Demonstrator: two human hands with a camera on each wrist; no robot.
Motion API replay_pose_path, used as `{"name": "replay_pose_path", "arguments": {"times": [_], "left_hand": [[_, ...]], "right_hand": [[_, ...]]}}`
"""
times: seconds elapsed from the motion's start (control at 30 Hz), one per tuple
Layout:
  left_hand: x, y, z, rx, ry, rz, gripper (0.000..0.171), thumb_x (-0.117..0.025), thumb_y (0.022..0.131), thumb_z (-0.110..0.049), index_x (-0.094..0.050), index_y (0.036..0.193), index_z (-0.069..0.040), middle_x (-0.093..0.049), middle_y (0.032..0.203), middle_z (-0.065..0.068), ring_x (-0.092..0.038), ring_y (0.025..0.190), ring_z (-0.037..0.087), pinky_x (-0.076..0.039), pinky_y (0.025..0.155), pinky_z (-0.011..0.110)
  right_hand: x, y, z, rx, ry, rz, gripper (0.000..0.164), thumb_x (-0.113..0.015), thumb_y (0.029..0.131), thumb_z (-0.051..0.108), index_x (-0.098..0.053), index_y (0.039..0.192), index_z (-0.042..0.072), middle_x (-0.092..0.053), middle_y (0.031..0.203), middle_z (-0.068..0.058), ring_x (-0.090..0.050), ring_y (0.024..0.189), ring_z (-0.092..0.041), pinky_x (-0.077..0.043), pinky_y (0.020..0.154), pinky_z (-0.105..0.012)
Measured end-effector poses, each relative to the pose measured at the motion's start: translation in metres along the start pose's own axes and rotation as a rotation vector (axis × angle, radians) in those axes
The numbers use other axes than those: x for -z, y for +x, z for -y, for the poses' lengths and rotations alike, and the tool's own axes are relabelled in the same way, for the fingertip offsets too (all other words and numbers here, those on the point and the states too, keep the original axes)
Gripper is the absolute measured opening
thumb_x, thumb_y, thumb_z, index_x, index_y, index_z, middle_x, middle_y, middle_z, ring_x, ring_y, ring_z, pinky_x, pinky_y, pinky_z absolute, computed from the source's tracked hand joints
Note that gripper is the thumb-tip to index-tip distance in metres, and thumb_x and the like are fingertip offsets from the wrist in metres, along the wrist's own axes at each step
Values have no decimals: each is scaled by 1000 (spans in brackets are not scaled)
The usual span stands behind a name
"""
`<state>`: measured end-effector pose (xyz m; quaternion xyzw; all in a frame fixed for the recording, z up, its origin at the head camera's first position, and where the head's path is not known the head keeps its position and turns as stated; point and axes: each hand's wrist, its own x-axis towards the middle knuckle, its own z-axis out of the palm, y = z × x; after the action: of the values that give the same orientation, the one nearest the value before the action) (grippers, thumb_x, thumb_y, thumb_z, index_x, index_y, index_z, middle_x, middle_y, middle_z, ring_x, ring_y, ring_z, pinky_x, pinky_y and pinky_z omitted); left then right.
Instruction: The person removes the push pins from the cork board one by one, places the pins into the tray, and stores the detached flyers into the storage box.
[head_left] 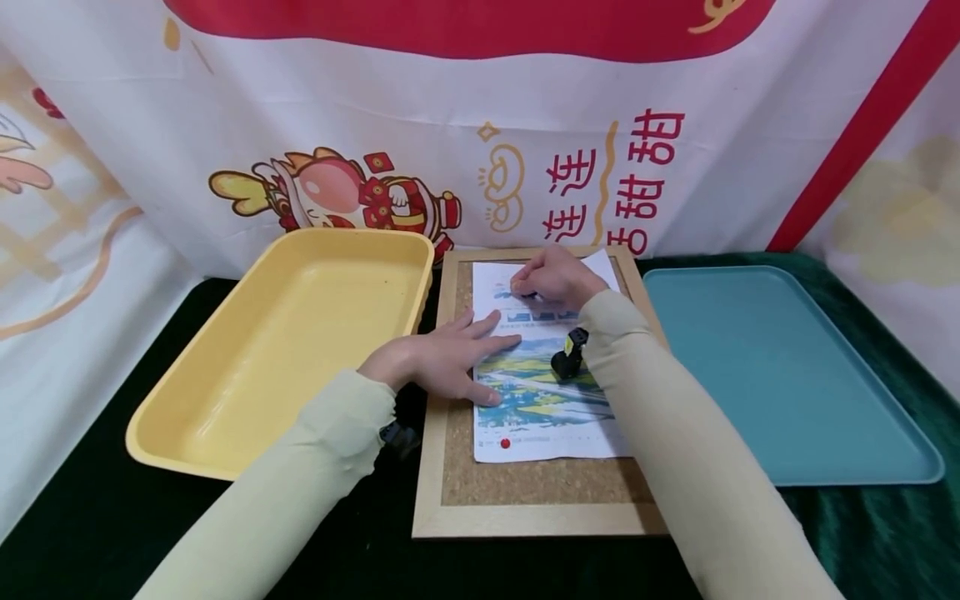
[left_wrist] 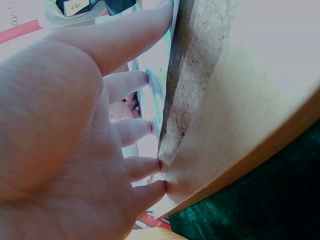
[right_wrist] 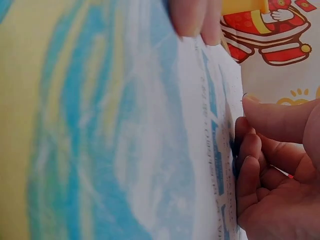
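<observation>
A printed sheet point(head_left: 540, 442) with a blue, green and yellow picture lies on a wood-framed cork board point(head_left: 517, 483). Fingers spread, my left hand point(head_left: 452, 358) rests over the sheet's left edge and the frame. Its straight fingertips point(left_wrist: 145, 167) meet the sheet and the board's edge in the left wrist view. Near the sheet's top, my right hand point(head_left: 557, 277) has curled fingers against the paper, thumb close to the index finger. A small dark patch shows under these fingers; I cannot tell whether they pinch something. A round red spot point(head_left: 506, 443) marks the sheet's lower left.
Left of the board stands a deep yellow tray point(head_left: 300, 333). A flat blue-green tray point(head_left: 787, 375) lies to the right. Dark green cloth point(head_left: 360, 542) covers the table, and a printed white and red backdrop point(head_left: 420, 100) hangs behind. Small black wrist cameras sit at both sleeves.
</observation>
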<state>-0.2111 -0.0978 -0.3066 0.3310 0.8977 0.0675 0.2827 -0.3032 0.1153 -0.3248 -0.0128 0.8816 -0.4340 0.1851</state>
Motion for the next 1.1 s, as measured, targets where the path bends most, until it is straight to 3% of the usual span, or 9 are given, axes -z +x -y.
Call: {"name": "replay_pose_path", "arguments": {"times": [0.37,0.6,0.8,1.1], "left_hand": [[0,-1,-1,0,-8,-14,86,-64,103,-53,-19,172,-31,8,181,7,13,165,44,-6,134,61],[-1,-1,-2,-4,-13,-15,86,-65,102,-53,-19,172,-31,8,181,8,13,165,45,-5,134,61],[-1,0,-2,0,-24,-16,86,-64,102,-53,-19,172,-32,8,181,7,14,166,43,-4,134,61],[-1,-1,-2,4,-22,-9,86,-65,103,-53,-19,172,-32,9,181,7,14,166,43,-4,134,61]], "right_hand": [[16,-7,-6,37,75,52,24,-65,106,17,-76,123,4,-67,120,-11,-59,106,-25,-49,95,-38],[24,-21,-8,71,24,5,24,-67,105,19,-77,122,5,-69,123,-10,-58,111,-25,-48,106,-42],[35,-34,-10,63,-20,-53,25,-70,104,24,-79,124,13,-74,122,-7,-61,111,-26,-50,106,-46],[53,-49,-18,9,64,-135,29,-71,104,26,-76,130,13,-67,133,-8,-58,117,-29,-48,110,-50]]}}
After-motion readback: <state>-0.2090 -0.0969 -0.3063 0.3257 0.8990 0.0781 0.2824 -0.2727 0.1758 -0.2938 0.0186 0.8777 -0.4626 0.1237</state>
